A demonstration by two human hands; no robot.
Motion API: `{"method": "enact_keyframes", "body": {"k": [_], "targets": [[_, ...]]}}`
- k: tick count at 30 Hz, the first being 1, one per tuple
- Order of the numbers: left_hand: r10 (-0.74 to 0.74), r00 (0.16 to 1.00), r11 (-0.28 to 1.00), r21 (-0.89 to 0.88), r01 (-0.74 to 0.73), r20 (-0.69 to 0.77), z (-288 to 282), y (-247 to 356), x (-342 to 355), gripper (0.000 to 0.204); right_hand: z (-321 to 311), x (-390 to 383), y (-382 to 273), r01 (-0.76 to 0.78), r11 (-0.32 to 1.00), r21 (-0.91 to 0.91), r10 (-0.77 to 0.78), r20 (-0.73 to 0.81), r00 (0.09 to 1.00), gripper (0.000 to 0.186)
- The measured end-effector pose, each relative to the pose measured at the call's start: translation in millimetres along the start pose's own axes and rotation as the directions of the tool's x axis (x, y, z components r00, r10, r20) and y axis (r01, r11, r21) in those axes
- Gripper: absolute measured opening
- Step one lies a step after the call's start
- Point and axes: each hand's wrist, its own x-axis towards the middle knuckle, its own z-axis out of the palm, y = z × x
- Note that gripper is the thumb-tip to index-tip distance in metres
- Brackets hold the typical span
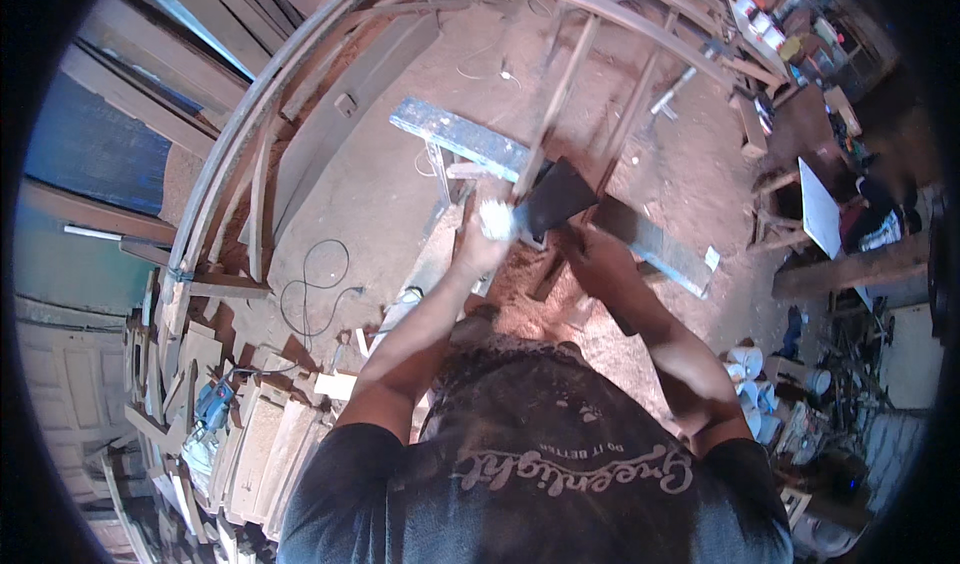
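In front of my body, both hands meet around a dark, flat, rectangular piece [560, 196] beside the long wooden rails. My left hand [478, 248] is closed at its left side. A bright white patch [497, 220], tuft-like or glare, covers its fingers, so what it grips is not clear. My right hand [598, 262] has its fingers bent at the lower edge of the dark piece and appears to pinch it. Two long wooden rails [572, 82] run away from my hands, resting near a blue-painted plank [460, 136] and a dark plank [655, 244].
A curved wooden frame [222, 144] and stacked boards stand at left. A looped cable [315, 282] lies on the dusty floor. Wood offcuts [265, 449] and a blue power tool [214, 404] lie lower left. White containers [752, 384] and clutter crowd the right; sawdust [535, 289] lies below my hands.
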Motion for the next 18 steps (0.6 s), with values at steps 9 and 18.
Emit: {"method": "enact_keyframes", "body": {"k": [9,18], "targets": [[-0.255,0.938,0.918,-0.364,0.159,-0.234,-5,52,-4,0.025,-11,-143,88,-0.674,0.447,0.588,0.680,0.267,0.683,0.056],[-0.263,0.962,0.846,-0.495,0.196,-0.068,45,101,-15,0.018,48,-272,140,-0.785,0.336,0.521,0.752,0.353,0.556,0.061]]}}
